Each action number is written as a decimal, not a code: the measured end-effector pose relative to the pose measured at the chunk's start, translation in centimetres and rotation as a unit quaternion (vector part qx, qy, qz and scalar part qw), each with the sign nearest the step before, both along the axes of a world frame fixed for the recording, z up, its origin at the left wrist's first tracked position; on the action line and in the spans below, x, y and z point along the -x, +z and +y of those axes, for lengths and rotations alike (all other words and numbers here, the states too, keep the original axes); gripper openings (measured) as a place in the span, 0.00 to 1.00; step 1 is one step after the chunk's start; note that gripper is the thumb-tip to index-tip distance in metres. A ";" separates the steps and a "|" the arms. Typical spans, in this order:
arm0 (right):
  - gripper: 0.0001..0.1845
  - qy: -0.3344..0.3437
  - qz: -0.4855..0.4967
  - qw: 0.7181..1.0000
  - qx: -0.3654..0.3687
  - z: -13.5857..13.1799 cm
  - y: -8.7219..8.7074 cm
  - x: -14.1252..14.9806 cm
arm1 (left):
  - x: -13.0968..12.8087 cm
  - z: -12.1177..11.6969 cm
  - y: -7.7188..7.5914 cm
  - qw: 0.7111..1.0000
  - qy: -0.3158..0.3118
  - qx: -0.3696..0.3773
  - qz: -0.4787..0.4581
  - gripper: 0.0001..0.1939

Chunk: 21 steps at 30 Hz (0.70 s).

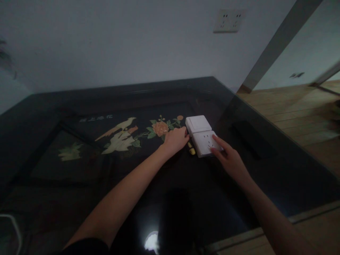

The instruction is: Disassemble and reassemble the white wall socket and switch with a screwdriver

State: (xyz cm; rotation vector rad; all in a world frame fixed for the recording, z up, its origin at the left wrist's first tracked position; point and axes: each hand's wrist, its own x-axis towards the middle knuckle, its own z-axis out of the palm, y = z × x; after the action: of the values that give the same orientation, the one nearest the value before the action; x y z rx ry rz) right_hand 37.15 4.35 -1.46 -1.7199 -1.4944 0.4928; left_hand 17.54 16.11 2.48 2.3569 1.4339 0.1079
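Two white square electrical fittings lie end to end on the dark glossy tabletop, right of the middle. The nearer one is a wall socket (207, 144) with several slots in its face. Beyond it, a plain-faced white plate (199, 123) looks like a wall switch. My right hand (230, 157) grips the socket's right edge, thumb and fingers on its face. At the left side of the fittings, my left hand (175, 138) is closed with its fingers curled, and what they hold, if anything, is hidden. A small yellow and black object (191, 151) lies beside the socket.
The black table (148, 173) bears a picture of flowers and birds under its shiny surface. A flat dark object (252, 139) lies to the right. Behind stands a pale wall with a double outlet (229, 21). At the lower left is a white curved cable-like thing (16, 228).
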 end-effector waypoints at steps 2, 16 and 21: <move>0.29 -0.002 -0.004 1.000 0.000 0.0 0.0 0.0 | 0.0 0.0 -0.1 1.000 -0.001 -0.003 -0.003 0.17; 0.30 -0.006 -0.019 1.000 0.016 0.1 0.1 -0.1 | 0.3 -0.4 -0.5 0.999 -0.003 -0.012 -0.045 0.16; 0.30 -0.009 -0.013 1.000 0.013 0.1 0.0 0.0 | 0.4 -0.8 -0.4 0.997 0.009 -0.022 -0.073 0.16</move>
State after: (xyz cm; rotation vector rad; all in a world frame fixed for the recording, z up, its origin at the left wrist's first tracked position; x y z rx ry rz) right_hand 37.13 4.42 -1.45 -1.7643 -1.4965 0.4828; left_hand 17.18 15.34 2.11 2.3191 1.3963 0.3118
